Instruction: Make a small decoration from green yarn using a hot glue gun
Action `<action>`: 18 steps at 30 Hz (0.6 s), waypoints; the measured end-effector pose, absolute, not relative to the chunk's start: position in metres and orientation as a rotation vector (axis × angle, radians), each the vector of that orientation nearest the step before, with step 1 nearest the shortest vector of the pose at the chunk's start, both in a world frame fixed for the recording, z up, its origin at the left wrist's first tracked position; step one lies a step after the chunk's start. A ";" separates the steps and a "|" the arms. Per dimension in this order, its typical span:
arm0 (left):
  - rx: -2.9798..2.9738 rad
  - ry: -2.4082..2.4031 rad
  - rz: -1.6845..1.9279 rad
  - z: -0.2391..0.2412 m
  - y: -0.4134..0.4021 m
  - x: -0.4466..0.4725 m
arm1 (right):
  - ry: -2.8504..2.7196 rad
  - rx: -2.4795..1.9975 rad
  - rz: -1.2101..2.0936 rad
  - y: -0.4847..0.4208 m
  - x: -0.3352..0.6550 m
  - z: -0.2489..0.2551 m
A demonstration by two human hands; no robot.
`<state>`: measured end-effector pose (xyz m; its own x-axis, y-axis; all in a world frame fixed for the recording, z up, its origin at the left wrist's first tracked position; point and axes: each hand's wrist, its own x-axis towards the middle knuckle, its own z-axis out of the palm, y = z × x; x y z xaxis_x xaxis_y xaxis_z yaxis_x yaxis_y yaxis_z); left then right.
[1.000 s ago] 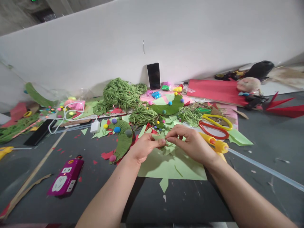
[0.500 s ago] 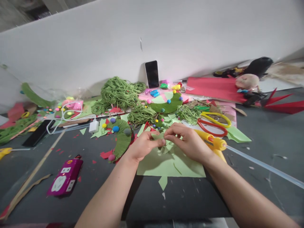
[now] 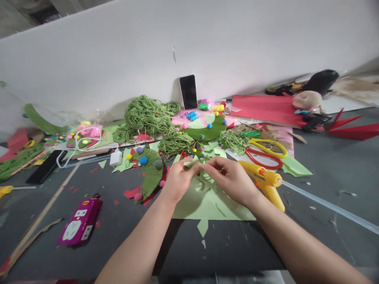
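Pinching a green paper piece (image 3: pixel 192 161) with left hand (image 3: pixel 179 182) and right hand (image 3: pixel 230 179), blue packet (image 3: pixel 192 115) behind, contents unclear.

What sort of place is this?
Probably a craft workbench: a yellow glue gun, heaped green yarn and a pale green paper sheet lie on it.

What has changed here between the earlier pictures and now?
The left hand's thumb has moved forward, away from the wearer; that hand still pinches the pale green paper piece. The right hand has shifted left, uncovering more of the yellow glue gun beside it. No grasp or release is visible. The upright phone and purple box stayed put.
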<state>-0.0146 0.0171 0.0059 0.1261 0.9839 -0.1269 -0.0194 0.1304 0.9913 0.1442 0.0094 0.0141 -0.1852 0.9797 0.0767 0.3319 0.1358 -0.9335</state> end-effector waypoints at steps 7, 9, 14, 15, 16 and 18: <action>1.268 1.205 1.072 0.012 0.018 -0.017 | -1.672 -1.286 1.000 0.010 0.142 0.012; 1.268 1.197 1.062 0.012 0.018 -0.018 | -1.692 -1.272 0.969 0.010 0.142 0.011; 1.461 1.266 0.935 0.012 0.019 -0.022 | -1.706 -1.227 0.937 0.011 0.142 0.009; 1.479 1.268 0.921 0.012 0.020 -0.023 | -1.696 -1.221 0.932 0.011 0.143 0.009; 1.482 1.259 0.912 0.012 0.020 -0.023 | -1.684 -1.211 0.924 0.012 0.144 0.009; 1.458 1.218 0.892 0.012 0.021 -0.025 | -1.682 -1.176 0.933 0.013 0.147 0.009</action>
